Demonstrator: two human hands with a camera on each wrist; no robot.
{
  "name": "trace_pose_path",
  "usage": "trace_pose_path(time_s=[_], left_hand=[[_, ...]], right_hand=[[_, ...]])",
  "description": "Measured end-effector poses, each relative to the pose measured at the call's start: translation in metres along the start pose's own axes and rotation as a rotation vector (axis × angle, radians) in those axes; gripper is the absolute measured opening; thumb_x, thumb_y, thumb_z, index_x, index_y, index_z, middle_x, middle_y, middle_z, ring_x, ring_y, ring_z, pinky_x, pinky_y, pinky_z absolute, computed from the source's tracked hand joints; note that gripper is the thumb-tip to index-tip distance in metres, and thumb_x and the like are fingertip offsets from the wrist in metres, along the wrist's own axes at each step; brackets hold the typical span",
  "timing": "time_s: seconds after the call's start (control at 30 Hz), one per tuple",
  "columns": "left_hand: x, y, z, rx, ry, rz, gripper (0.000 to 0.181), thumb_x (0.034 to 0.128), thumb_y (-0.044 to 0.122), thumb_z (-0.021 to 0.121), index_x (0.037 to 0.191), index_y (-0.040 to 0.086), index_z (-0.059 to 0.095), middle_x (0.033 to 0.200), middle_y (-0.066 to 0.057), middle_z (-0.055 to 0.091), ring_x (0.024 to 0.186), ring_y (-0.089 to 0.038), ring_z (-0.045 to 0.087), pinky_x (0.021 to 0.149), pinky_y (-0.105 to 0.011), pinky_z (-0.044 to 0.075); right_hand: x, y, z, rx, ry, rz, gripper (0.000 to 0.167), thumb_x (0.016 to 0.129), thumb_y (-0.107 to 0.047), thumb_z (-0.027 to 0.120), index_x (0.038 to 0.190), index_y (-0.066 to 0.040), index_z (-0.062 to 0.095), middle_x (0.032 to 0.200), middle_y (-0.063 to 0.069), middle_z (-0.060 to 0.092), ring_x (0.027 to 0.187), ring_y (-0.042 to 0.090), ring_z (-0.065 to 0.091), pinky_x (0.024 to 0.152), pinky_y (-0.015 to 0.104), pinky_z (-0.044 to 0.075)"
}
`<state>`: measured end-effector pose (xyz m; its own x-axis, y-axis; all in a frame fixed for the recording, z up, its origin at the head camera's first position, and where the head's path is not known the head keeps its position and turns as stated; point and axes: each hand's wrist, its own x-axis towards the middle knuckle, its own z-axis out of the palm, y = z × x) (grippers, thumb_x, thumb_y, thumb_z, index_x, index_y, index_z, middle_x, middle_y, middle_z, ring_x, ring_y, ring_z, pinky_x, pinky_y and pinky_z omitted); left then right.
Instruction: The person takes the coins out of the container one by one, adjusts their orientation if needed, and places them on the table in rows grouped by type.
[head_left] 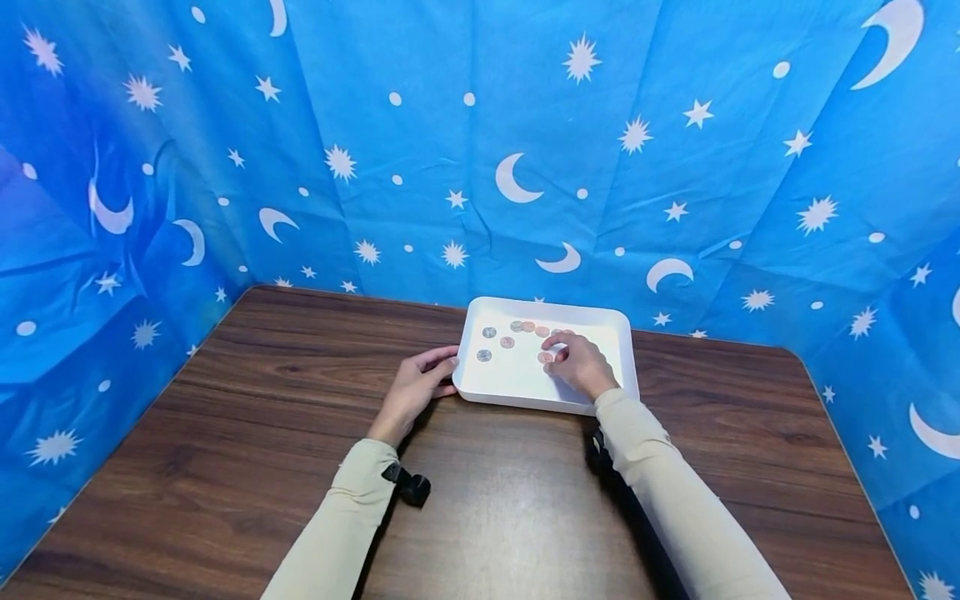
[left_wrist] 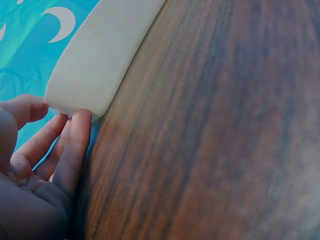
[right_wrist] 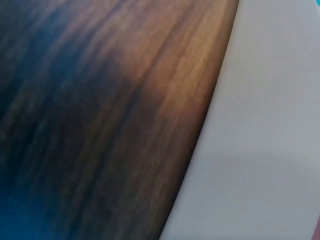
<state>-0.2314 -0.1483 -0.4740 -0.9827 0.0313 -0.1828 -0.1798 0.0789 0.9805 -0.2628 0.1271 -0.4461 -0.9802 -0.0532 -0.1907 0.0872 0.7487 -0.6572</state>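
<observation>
A shallow white tray lies on the table with several silver and copper coins flat in it. At its left end, my left hand holds the near corner. The left wrist view shows the thumb at the rim and the fingertips against the wall below. Over the tray's right half, my right hand reaches in, thumb and forefinger apart around a copper coin. Two silver coins, one nearer and one farther, lie at the left. Another copper coin is beside them. The right wrist view shows no fingers.
The brown wood-grain table extends around the tray. Behind and at both sides hangs a blue cloth with white moons and stars, close to the tray's far edge. More coins form a row along the back of the tray, partly hidden by the right hand.
</observation>
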Motion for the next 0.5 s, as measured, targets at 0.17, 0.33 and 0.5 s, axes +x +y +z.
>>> trace_pose_path(time_s=[0.17, 0.33, 0.5], left_hand=[[-0.0009, 0.0001, -0.0015, 0.001, -0.001, 0.000, 0.038, 0.1069, 0.018, 0.064, 0.143, 0.004, 0.065, 0.140, -0.021, 0.062, 0.112, -0.022, 0.065, 0.080, -0.021, 0.063], [-0.0007, -0.0004, -0.0016, 0.000, -0.007, 0.002, 0.038, 0.1068, 0.018, 0.064, 0.143, 0.004, 0.065, 0.140, -0.022, 0.062, 0.113, -0.023, 0.065, 0.079, -0.021, 0.063], [0.0004, -0.0008, -0.0014, 0.003, -0.018, 0.004, 0.039, 0.1070, 0.018, 0.064, 0.143, 0.004, 0.064, 0.140, -0.023, 0.062, 0.114, -0.025, 0.065, 0.080, -0.021, 0.063]], right_hand=[[0.0027, -0.0005, -0.0012, 0.006, -0.016, -0.013, 0.025, 0.095, -0.011, 0.079, 0.120, -0.014, 0.075, 0.088, 0.003, 0.060, 0.080, 0.022, 0.054, 0.069, 0.031, 0.040], [0.0033, -0.0018, -0.0035, -0.001, -0.044, -0.011, 0.022, 0.096, -0.011, 0.078, 0.118, -0.012, 0.073, 0.090, 0.004, 0.060, 0.080, 0.022, 0.053, 0.069, 0.031, 0.041], [0.0021, -0.0002, -0.0031, -0.006, -0.042, -0.043, 0.020, 0.096, -0.008, 0.077, 0.112, -0.012, 0.066, 0.091, 0.004, 0.057, 0.082, 0.022, 0.053, 0.070, 0.032, 0.040]])
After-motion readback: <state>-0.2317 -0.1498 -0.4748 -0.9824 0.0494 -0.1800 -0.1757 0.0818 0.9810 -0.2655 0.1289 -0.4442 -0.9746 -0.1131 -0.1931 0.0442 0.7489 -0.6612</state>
